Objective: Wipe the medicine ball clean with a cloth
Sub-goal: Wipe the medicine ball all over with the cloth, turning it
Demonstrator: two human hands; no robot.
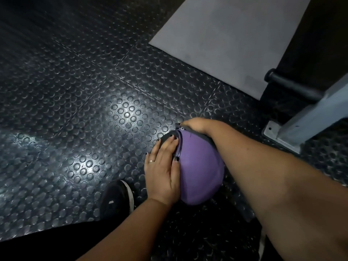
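Head view, looking down at a purple medicine ball (pixel 199 166) resting on a black studded rubber floor (pixel 75 110), low and right of centre. The left hand (pixel 163 166) lies flat against the ball's left side with its fingers straight and close together, pointing away from the person. The palm and thumb touch the purple surface, and the fingertips reach past a raised seam onto a darker panel. This hand grasps nothing and wears a ring on one finger. The right hand (pixel 197 125) sits on the ball's far upper edge, its forearm crossing the ball's right side. Its fingers bend over the far side out of sight, so how far they are curled cannot be told. A dark grey layer (pixel 204 137), apparently the cloth, shows as a thin strip between this hand and the ball. A black shoe (pixel 116 198) stands just left of the left wrist. A grey mat (pixel 226 34) lies well beyond the ball. To the right stands a grey metal frame leg (pixel 305 117) with a black bar (pixel 290 83) above it
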